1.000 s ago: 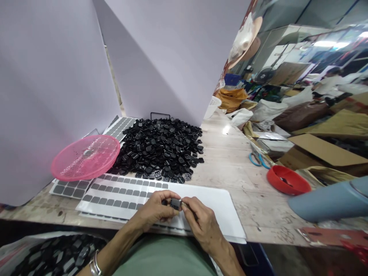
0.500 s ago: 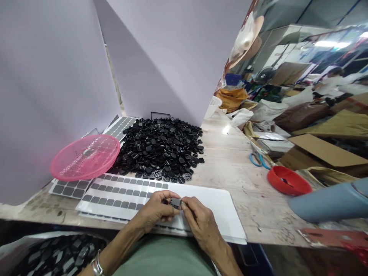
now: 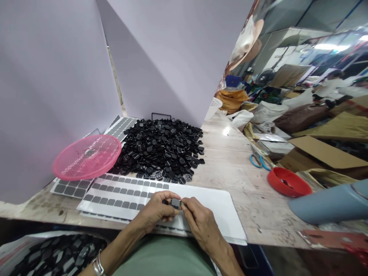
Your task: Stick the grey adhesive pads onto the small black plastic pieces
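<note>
Both my hands meet over the near edge of the table, pinching one small black square part with a grey pad (image 3: 175, 202) on its face. My left hand (image 3: 156, 211) grips it from the left, fingers curled. My right hand (image 3: 199, 222) pinches its right edge with thumb and forefinger. Under them lies a white backing sheet (image 3: 218, 211) with rows of grey square stickers (image 3: 120, 197) on its left half. Behind it sits a big heap of black parts (image 3: 161, 149).
A pink perforated basket (image 3: 87, 156) rests on more sticker sheets at the left. A red bowl (image 3: 288, 182) and blue-handled scissors (image 3: 258, 161) lie at the right, near a grey-blue tube (image 3: 327, 203). A bag of black parts (image 3: 54, 255) sits below left. Grey boards stand behind.
The part has been turned a little between my fingers, its grey face showing more. Both hands stay in the same place.
</note>
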Demonstrator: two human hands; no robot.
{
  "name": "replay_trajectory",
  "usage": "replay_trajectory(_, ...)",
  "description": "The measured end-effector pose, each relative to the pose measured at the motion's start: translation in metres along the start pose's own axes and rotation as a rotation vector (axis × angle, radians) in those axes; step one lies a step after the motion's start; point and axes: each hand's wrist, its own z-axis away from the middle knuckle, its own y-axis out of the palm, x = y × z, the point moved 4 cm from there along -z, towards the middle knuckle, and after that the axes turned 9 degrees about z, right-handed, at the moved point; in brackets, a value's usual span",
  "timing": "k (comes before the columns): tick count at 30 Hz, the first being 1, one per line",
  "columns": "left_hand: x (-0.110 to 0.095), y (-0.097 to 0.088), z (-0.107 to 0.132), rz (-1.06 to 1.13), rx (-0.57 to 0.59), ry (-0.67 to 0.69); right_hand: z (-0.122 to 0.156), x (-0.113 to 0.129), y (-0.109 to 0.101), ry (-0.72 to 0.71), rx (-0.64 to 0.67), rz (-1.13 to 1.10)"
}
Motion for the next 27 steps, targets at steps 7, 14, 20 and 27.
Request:
replay_trajectory(7, 0.003, 0.000, -0.003, -0.004, -0.004, 0.020, 0.002, 0.005, 0.003, -0.015, -0.044, 0.093)
replay_trajectory(14, 0.002, -0.001, 0.000, 0.021, -0.006, 0.007, 0.001, 0.006, 0.005, -0.041, -0.044, 0.191)
replay_trajectory(20, 0.003, 0.001, -0.002, -0.110, 0.035, 0.120, -0.002, 0.016, 0.006, -0.050, 0.014, 0.282)
replay_trajectory(27, -0.032, -0.014, 0.007, -0.483, -0.150, 0.467, 0.001, -0.002, 0.001, 0.046, 0.157, 0.477)
